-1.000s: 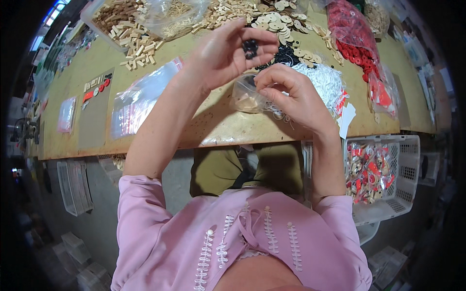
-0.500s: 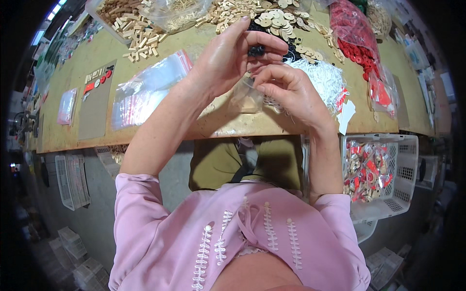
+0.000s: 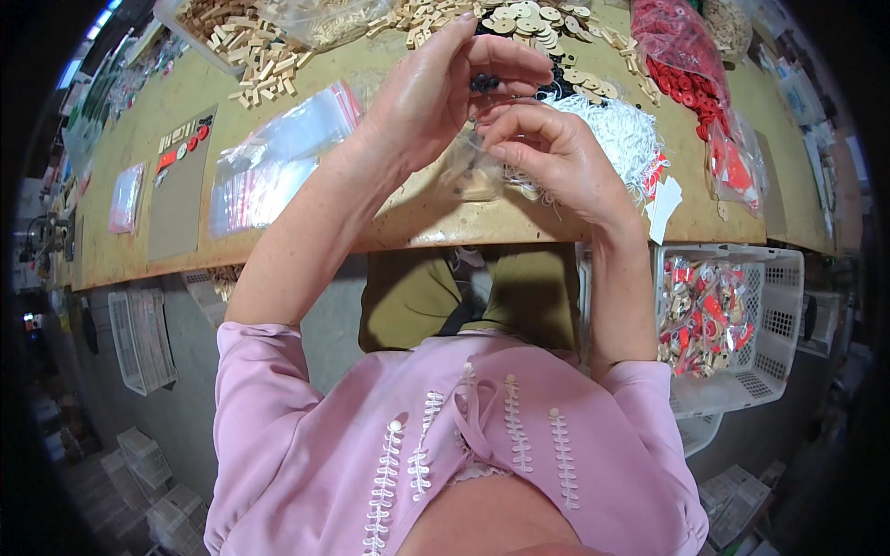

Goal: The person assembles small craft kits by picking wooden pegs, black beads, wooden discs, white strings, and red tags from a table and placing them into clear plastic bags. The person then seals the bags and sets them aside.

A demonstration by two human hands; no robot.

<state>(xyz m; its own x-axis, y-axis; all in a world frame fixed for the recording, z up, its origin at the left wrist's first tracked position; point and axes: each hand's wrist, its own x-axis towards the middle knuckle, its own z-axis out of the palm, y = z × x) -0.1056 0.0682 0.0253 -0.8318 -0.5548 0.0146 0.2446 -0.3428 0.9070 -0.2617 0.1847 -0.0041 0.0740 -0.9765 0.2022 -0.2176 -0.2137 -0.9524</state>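
My left hand (image 3: 436, 88) is raised over the table with its fingers curled around several small black round pieces (image 3: 485, 83). Just below and to the right, my right hand (image 3: 552, 153) has thumb and forefinger pinched together at the mouth of a clear plastic bag (image 3: 479, 183). The bag hangs beneath both hands, close to the table's front edge, with pale wooden pieces dimly showing inside. My left fingertips almost meet the right ones, and whether they also hold the bag is hidden. Behind my right hand lies a heap of white string (image 3: 616, 139).
Wooden blocks (image 3: 269, 74), wooden discs (image 3: 533, 23) and a bag of red rings (image 3: 681, 69) cover the table's far side. Empty zip bags (image 3: 278, 167) and a card with sample pieces (image 3: 181, 199) lie left. A white crate (image 3: 774, 324) of filled packets stands at right.
The whole view has shifted slightly, so the table sits a little higher in the picture. Both hands keep nearly the same pose, fingertips together at the bag.
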